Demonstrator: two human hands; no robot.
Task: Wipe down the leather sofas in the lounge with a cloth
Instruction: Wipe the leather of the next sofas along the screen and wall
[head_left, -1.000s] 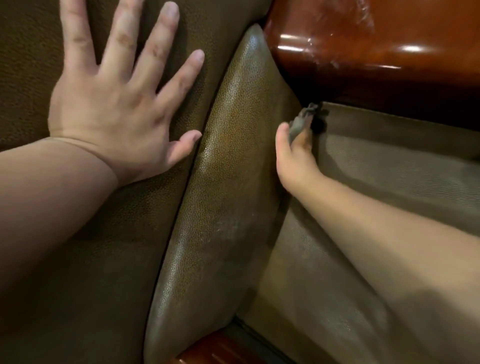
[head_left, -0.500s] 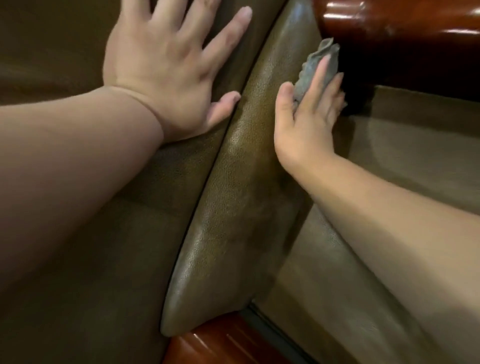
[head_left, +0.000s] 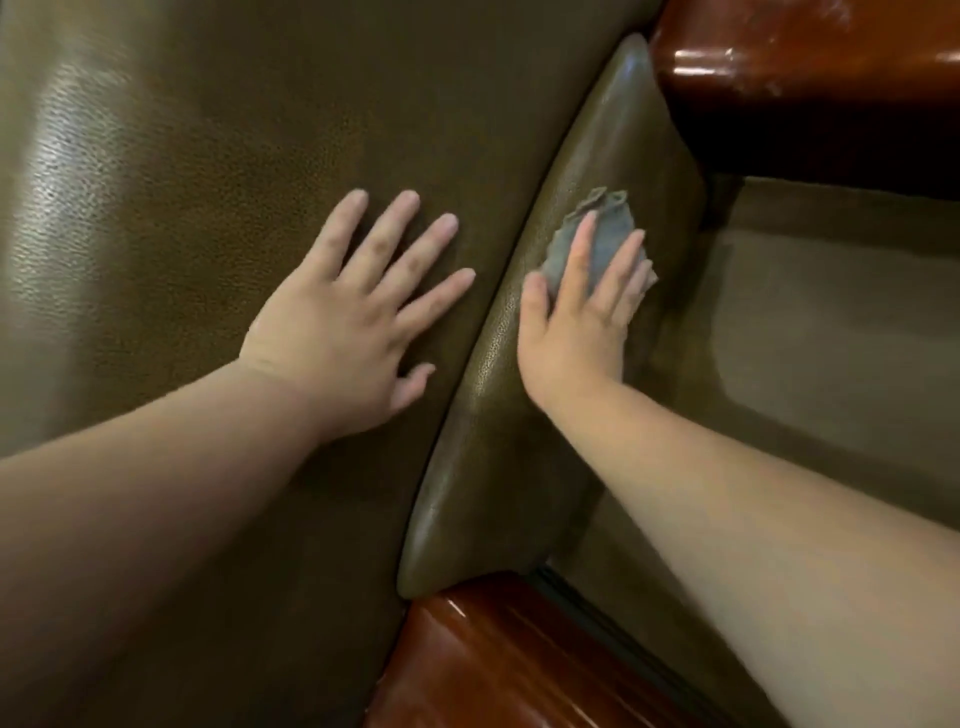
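Right hand (head_left: 576, 332): straight fingers (head_left: 581, 260) press grey cloth (head_left: 597, 236) onto sofa cushion edge (head_left: 498, 415), cloth protruding at 12 o'clock. Left hand (head_left: 343, 332) flat, fingers spread.

An olive-brown leather sofa (head_left: 218, 156) fills the scene before me. My left hand (head_left: 343, 332) rests flat on its broad grained panel at the left, fingers spread. Just right of it a padded leather cushion edge (head_left: 467, 467) runs from near to far; there my right hand (head_left: 576, 332) presses a crumpled grey cloth (head_left: 602, 234). Glossy reddish wood trim (head_left: 519, 665) shows near and far right.
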